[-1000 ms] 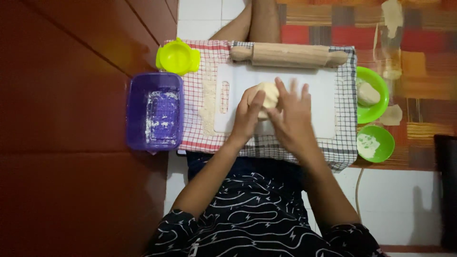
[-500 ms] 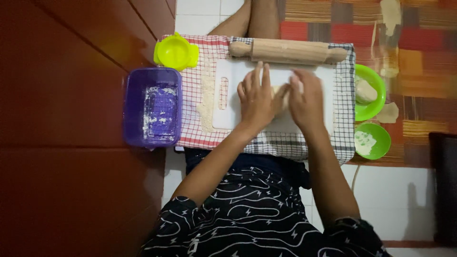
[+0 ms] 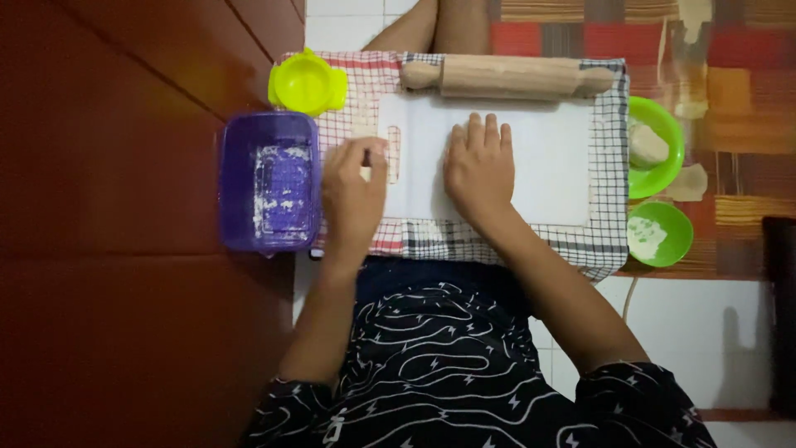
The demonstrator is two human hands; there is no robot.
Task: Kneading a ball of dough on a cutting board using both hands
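- The right hand (image 3: 479, 170) lies flat, fingers spread, pressing the white board (image 3: 531, 158) in the middle of the checkered cloth (image 3: 609, 224); any dough beneath is hidden.
- The left hand (image 3: 355, 195), fingers loosely curled, grasps nothing at the board's left edge.
- The board looks stiff and light; take it by the handle slot (image 3: 395, 153).

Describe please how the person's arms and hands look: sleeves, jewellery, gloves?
Both hands are bare: the left hand and the right hand show no gloves, rings or watch. The forearms are uncovered. Short black sleeves with thin white wavy lines and small lightning marks begin near the elbows.
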